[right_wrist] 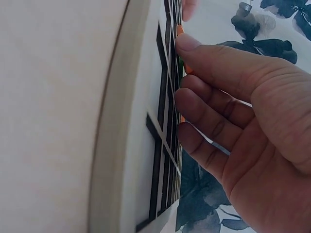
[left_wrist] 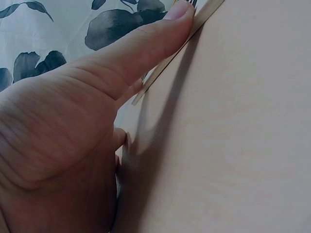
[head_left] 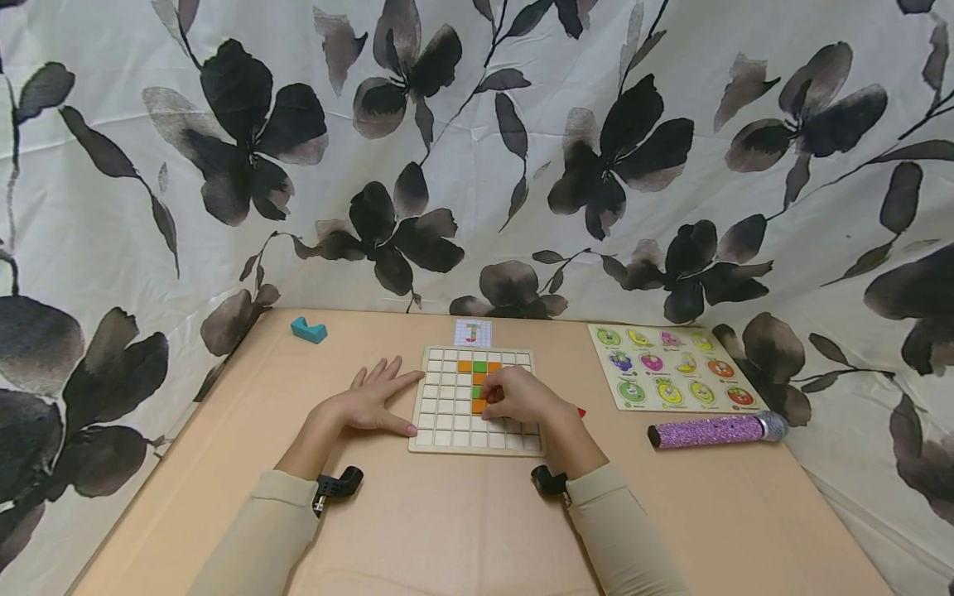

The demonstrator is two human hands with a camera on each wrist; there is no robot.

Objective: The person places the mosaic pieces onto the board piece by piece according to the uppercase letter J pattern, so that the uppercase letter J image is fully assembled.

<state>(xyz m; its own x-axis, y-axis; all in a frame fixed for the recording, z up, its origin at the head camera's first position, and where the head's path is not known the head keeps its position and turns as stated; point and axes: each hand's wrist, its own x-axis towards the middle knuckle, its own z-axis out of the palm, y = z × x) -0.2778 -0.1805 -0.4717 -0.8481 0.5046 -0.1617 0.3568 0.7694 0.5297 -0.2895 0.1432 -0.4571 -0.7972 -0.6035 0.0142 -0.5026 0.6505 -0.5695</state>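
Observation:
A pale grid board (head_left: pixel 440 445) lies on the table, with orange and green square tiles forming a T shape in its cells. My right hand (head_left: pixel 525 397) is over the board's right half, thumb and fingertips pinching an orange tile (head_left: pixel 477 407) at the lower end of the column. In the right wrist view, the thumb (right_wrist: pixel 214 60) partly covers the orange pieces. With fingers spread, my left hand (head_left: pixel 368 403) rests at the board's left side; its index fingertip and thumb touch the edge. The left wrist view shows that thumb (left_wrist: pixel 146 48) against the board's rim.
Behind the board lies a small pattern card (head_left: pixel 473 333). A teal block (head_left: pixel 309 331) sits at the back left. A fruit picture sheet (head_left: pixel 674 368) and a glittery purple microphone (head_left: pixel 711 433) lie to the right. A red piece (head_left: pixel 581 412) shows partly beside my right wrist.

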